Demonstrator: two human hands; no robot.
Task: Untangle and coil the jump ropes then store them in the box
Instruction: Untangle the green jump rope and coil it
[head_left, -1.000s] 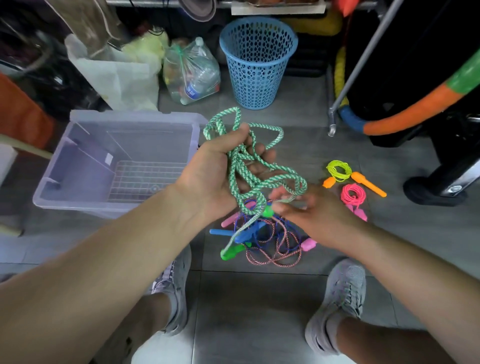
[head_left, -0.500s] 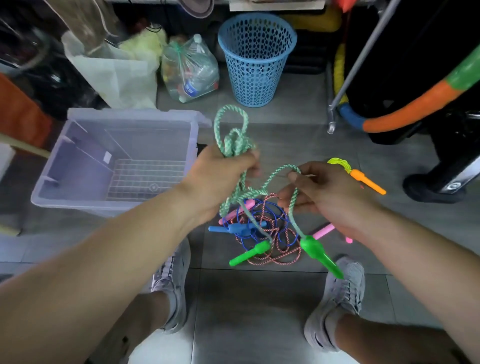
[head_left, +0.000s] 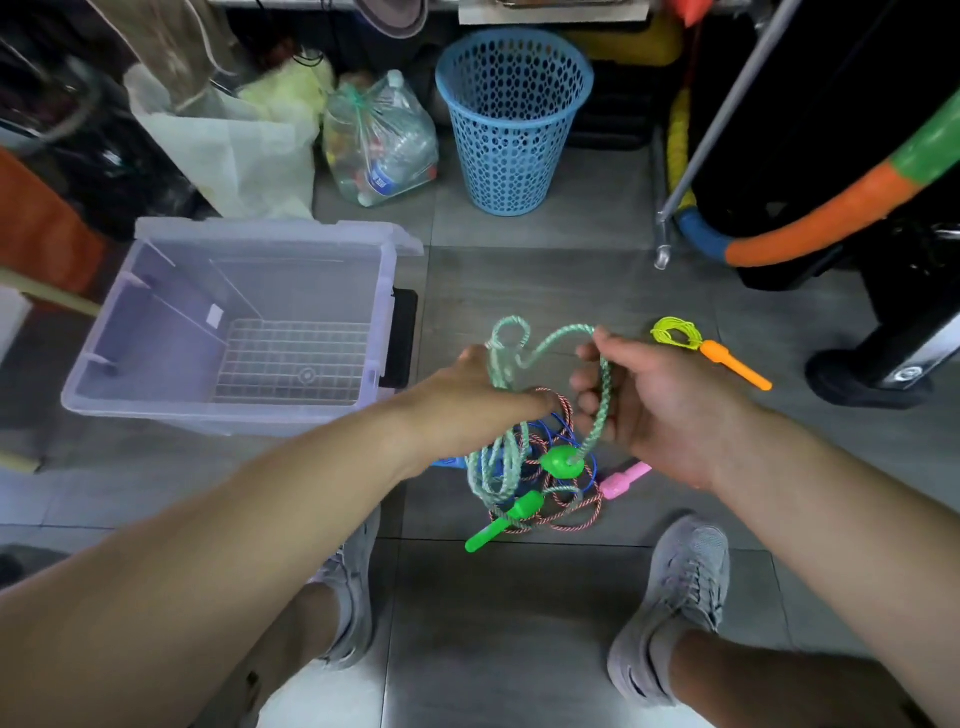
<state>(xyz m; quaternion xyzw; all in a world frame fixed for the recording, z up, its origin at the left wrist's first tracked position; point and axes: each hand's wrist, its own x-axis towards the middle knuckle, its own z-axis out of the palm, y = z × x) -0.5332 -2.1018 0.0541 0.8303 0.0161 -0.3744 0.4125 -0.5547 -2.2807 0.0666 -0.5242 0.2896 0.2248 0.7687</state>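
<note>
Over grey floor tiles (head_left: 519, 623), green rope (head_left: 501, 467) was clenched by L hand (head_left: 483, 395) & gripped by R hand (head_left: 660, 410), fingers curled.

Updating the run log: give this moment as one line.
left hand: grips green rope; right hand: holds same rope; box: no ropes yet; pile: on floor

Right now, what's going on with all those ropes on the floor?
A person holds the green jump rope in both hands: the left hand grips a bunch of loops, the right hand holds a strand ending in a dangling green handle. Red-white and blue ropes lie tangled below. The clear box at left holds no ropes yet.
</note>
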